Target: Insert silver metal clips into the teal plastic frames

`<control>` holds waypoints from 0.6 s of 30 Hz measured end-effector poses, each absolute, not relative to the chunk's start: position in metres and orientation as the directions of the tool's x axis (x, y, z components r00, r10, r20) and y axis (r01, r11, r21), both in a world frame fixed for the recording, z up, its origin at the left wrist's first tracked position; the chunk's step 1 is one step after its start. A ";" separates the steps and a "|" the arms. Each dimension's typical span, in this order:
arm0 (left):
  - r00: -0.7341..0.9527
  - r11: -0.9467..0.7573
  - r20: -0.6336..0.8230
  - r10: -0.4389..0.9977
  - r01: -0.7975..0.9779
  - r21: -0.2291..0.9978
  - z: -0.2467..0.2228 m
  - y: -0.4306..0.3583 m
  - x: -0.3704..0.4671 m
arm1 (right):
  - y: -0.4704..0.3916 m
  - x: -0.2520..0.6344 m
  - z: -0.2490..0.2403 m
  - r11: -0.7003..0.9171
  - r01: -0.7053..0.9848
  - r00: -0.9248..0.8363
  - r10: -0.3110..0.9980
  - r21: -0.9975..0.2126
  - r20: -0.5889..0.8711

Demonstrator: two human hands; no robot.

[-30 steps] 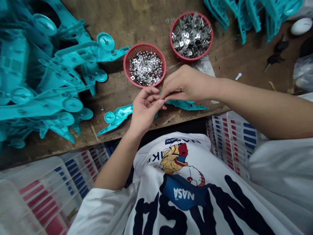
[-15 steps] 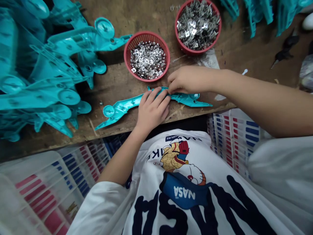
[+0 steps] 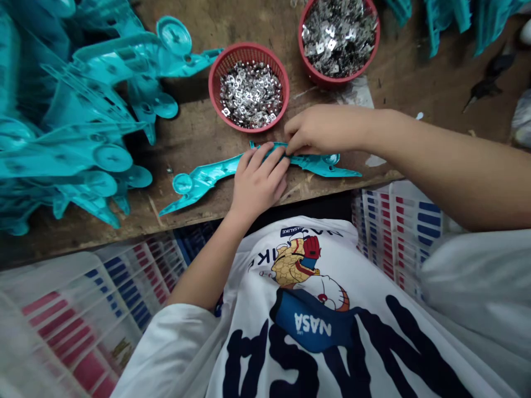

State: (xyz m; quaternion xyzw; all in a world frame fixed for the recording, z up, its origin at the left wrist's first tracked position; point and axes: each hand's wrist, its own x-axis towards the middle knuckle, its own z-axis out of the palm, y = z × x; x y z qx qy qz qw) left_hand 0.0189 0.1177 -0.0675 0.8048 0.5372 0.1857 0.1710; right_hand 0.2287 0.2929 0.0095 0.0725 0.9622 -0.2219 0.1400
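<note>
A long, curved teal plastic part (image 3: 218, 172), with a round disc near each end, lies along the front of the wooden bench. My left hand (image 3: 258, 179) rests over its middle, fingers laid across it and holding it down; the thumb is mostly hidden. Fingertips of my right hand (image 3: 309, 131) are pinched together at the part's upper edge, close to the left fingertips. Whatever they hold, if anything, is hidden. Just beyond the hands stands a red basket (image 3: 215, 94) of small shiny metal clips (image 3: 251, 94).
A second red bowl (image 3: 302, 52) of metal pieces (image 3: 338, 38) stands farther back, right of the first. Similar teal parts (image 3: 112, 157) are heaped at left, more (image 3: 450, 22) at the far right. White plastic crates (image 3: 124, 287) sit below the bench edge (image 3: 194, 221).
The view has shifted slightly, so the bench things appear a little higher. Both hands keep their places on the teal part, with the right fingers still pinched at its edge.
</note>
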 end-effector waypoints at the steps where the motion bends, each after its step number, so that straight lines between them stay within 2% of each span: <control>1: 0.353 -0.363 0.111 0.929 0.813 0.456 -0.067 0.117 0.019 | 0.295 0.231 0.011 0.902 0.190 -0.957 0.081 -0.387 -0.280; 3: 0.340 -0.354 0.111 0.934 0.833 0.425 -0.066 0.116 0.019 | 0.301 0.238 0.008 0.929 0.243 -0.957 0.182 -0.279 -0.226; 6: 0.318 -0.339 0.119 0.941 0.855 0.393 -0.067 0.114 0.018 | 0.312 0.253 -0.007 0.894 0.449 -0.885 0.446 0.010 -0.134; 7: 0.311 -0.333 0.120 0.943 0.859 0.388 -0.067 0.114 0.018 | 0.314 0.257 -0.012 0.858 0.507 -0.849 0.513 0.081 -0.128; 9: 0.297 -0.321 0.122 0.947 0.866 0.383 -0.068 0.113 0.018 | 0.313 0.261 -0.017 0.806 0.572 -0.778 0.591 0.151 -0.213; 11: 0.285 -0.310 0.121 0.951 0.869 0.386 -0.068 0.113 0.018 | 0.308 0.260 -0.019 0.775 0.610 -0.701 0.624 0.161 -0.346; 13: 0.280 -0.300 0.110 0.954 0.867 0.398 -0.068 0.113 0.018 | 0.302 0.257 -0.021 0.752 0.648 -0.659 0.632 0.120 -0.408; 18: 0.245 -0.258 0.088 0.966 0.850 0.459 -0.070 0.113 0.017 | 0.299 0.259 -0.028 0.654 0.739 -0.666 0.675 -0.158 -0.319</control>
